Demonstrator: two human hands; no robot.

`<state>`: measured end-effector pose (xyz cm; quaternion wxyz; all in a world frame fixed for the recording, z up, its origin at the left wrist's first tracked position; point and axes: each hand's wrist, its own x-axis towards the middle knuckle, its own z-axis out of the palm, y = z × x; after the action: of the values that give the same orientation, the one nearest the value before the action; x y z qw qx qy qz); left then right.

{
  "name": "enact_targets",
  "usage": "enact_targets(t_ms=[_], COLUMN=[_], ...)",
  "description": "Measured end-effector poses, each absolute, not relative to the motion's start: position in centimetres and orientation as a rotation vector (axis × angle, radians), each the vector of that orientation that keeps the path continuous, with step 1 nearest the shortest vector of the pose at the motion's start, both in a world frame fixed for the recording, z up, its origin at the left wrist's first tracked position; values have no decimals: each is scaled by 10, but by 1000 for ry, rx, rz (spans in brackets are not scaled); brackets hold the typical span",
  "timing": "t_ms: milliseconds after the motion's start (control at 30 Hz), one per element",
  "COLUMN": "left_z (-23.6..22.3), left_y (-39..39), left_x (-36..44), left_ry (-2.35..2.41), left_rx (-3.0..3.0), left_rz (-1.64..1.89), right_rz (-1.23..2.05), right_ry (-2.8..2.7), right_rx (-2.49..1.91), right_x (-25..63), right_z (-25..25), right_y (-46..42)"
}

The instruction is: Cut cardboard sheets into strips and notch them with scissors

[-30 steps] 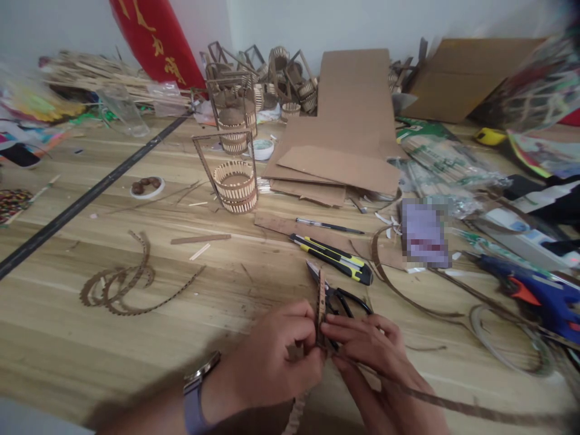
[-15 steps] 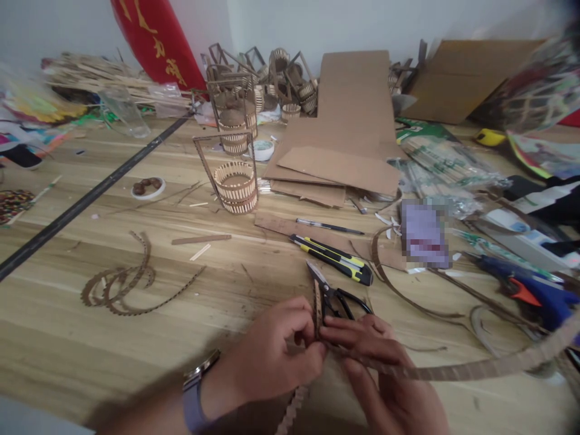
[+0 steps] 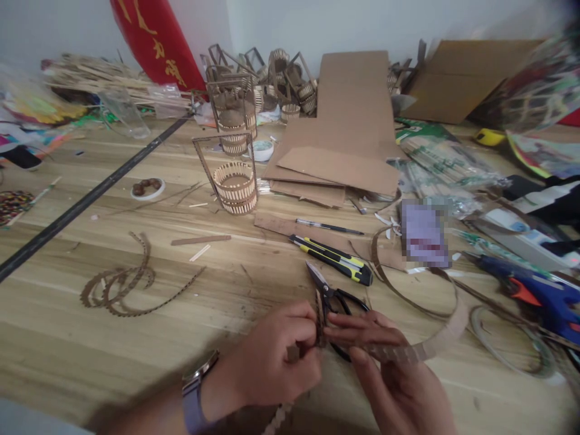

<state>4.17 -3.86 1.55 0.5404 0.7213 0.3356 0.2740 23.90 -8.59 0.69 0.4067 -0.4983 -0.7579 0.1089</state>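
My left hand (image 3: 272,350), with a watch on its wrist, is closed in a pinch on a narrow brown corrugated cardboard strip (image 3: 435,345). My right hand (image 3: 396,377) grips the same strip just to the right, fingers stretched along it and thumb below. From there the strip curves up to the right, and a notched end hangs below my left hand. Partly hidden behind my fingertips lie black-handled scissors (image 3: 322,281), blades toward the upper left. Beyond them rests a yellow and black utility knife (image 3: 333,258).
Curled strips (image 3: 120,290) lie on the left. A small bucket with a tall handle (image 3: 235,188) stands mid-table, similar ones behind it. Cardboard sheets (image 3: 335,163), a pen (image 3: 330,226), a blue glue gun (image 3: 534,296) and a dish of brown lumps (image 3: 148,188) are around.
The strip's long right part, which stretched toward the right edge, now bends up close to my right hand. My right hand has shifted slightly right, and the piece between my fingertips sits lower.
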Motion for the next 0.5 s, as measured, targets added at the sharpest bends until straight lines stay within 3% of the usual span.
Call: enact_targets(t_ms=[333, 500], left_z=[16, 15], left_y=[-39, -40], left_x=[43, 43], left_ry=[844, 789], left_rx=[1685, 1741], left_rz=[715, 703], right_rz=[119, 203], right_ry=[-2011, -1962], right_rx=[-1105, -1182], right_x=[232, 235], right_z=[12, 11], right_y=[-76, -78])
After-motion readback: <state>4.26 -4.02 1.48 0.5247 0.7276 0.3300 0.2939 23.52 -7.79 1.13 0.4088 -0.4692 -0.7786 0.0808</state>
